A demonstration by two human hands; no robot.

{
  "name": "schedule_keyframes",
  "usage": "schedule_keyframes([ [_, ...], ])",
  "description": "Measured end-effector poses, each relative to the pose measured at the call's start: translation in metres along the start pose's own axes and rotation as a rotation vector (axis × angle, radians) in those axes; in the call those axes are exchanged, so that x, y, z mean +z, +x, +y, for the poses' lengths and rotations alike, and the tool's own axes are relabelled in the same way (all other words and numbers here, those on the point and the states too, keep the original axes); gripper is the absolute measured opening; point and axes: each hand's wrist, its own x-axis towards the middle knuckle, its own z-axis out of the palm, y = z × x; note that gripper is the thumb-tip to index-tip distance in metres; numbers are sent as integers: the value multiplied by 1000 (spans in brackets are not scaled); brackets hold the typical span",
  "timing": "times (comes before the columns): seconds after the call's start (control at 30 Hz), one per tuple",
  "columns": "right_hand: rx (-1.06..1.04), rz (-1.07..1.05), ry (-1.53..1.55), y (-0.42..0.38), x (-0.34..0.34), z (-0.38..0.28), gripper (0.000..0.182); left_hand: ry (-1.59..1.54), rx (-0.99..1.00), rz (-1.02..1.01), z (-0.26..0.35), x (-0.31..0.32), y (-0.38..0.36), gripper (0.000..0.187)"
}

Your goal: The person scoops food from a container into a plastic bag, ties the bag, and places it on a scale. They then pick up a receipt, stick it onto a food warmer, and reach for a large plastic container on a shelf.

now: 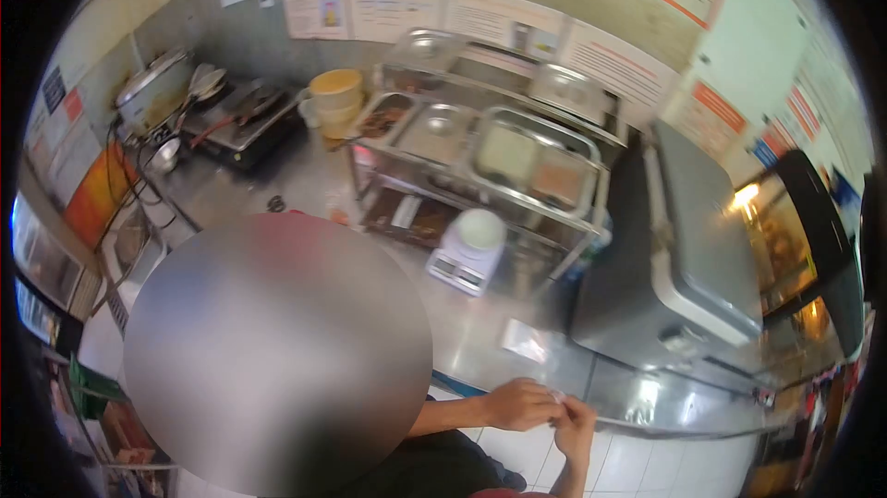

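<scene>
As the left hand (pixel 522 404) and right hand (pixel 577 426) meet, their curled fingers pinch a small pale item (pixel 557 396).

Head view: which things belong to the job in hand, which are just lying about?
In the job:
left hand
right hand
small pale item between them, too blurred to identify

Apparently just lying about:
flat whitish piece on the counter
white scale
yellow-topped tub
large grey box

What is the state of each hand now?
Left hand: fingers curled at a small pale item; grip unclear.
Right hand: fingers also curled at it; grip unclear.
</scene>
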Motion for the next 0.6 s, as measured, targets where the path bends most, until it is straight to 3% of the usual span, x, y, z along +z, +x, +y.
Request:
schedule_keyframes([
  [0.1,-247,-268,-206,51,107,-47,16,224,-124,86,-12,-109,-40,10],
  [0.17,-310,-321,-328,61,161,-84,16,338,-389,-73,1,-177,-57,12],
  [0.2,-362,-407,-365,65,184,-104,17,344,-395,-78,5,-209,-62,12],
  [0.27,-415,-492,-388,75,220,-139,17,341,-419,203,10,-267,-67,21],
  [0.3,-612,-564,-455,79,235,-153,21,342,-422,190,7,-293,-65,21],
  [0.33,-811,-630,-522,84,248,-166,25,274,-532,169,1,-318,-62,27],
  [0.37,-805,-624,-514,88,262,-177,25,204,-642,148,-4,-337,-60,33],
  [0.4,-950,-683,-576,91,276,-188,27,201,-645,138,-12,-348,-64,33],
  [0.43,-1101,-740,-639,94,288,-198,29,-213,-766,-25,-27,-357,-72,33],
  [0.47,-1100,-737,-635,96,299,-209,29,-630,-866,-190,-38,-366,-80,33],
  [0.6,-1216,-852,-773,107,340,-235,24,-825,-948,-227,-61,-385,-109,38],
])
